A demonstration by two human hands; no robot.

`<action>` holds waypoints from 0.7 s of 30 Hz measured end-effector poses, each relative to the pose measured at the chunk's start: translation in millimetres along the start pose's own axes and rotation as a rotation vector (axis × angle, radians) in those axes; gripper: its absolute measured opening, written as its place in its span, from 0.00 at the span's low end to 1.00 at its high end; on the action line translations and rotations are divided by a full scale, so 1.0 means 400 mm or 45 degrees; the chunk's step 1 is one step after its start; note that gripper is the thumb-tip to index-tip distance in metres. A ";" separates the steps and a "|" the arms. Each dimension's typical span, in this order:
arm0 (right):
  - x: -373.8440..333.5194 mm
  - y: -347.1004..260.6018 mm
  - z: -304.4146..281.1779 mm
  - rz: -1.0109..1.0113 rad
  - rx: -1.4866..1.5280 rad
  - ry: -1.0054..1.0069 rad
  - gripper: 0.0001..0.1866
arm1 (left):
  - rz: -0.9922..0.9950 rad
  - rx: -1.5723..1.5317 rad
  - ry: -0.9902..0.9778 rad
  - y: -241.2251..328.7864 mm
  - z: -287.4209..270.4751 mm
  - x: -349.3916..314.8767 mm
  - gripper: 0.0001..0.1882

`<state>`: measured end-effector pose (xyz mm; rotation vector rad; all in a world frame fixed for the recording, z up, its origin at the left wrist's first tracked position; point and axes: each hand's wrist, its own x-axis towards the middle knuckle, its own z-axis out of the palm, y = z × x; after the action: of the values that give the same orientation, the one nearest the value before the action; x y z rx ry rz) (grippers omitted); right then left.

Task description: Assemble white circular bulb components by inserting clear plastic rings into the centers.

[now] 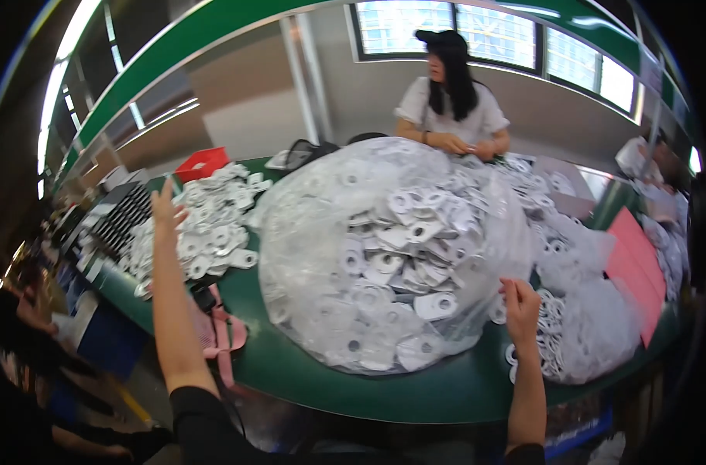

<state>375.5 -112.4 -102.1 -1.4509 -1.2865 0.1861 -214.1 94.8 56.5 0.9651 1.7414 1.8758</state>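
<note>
A large clear plastic bag [303, 240] lies wide open in the middle of the green table [353, 395], full of flat white plastic pieces [415, 232] with round holes. My right hand [521, 308] is closed at the bag's right side, its fingertips pinching the thin film. To the left, my left hand [167, 211] reaches out with its fingers apart and holds nothing. It is over the left edge of a loose heap of similar white pieces [213, 205]. Whether it touches any of them is hard to tell.
A red bin [202, 163] and a black slatted stack [120, 217] stand at the far left. A pink strapped item [223, 329] lies near the front edge. White rings [551, 333], another clear bag [601, 337] and a pink sheet [633, 275] are right. Opposite sits a person [458, 108], hands on the table.
</note>
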 end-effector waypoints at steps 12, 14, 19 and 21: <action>0.037 0.083 -0.111 -0.013 -0.460 0.271 0.08 | 1.098 0.544 -0.937 -0.122 0.336 -0.752 0.14; 0.031 0.094 -0.129 0.034 -0.537 0.152 0.05 | 1.108 0.759 -0.934 -0.175 0.381 -0.795 0.18; 0.019 0.126 -0.153 0.044 -0.523 -0.218 0.09 | 0.996 0.766 -0.967 -0.255 0.426 -0.814 0.20; 0.012 0.124 -0.134 -0.031 -0.625 -0.313 0.09 | 0.953 0.678 -0.986 -0.255 0.424 -0.809 0.22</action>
<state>444.5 -129.8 -119.3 -1.8682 -1.6261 0.0303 110.9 0.6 -114.6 2.4062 1.4665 1.0322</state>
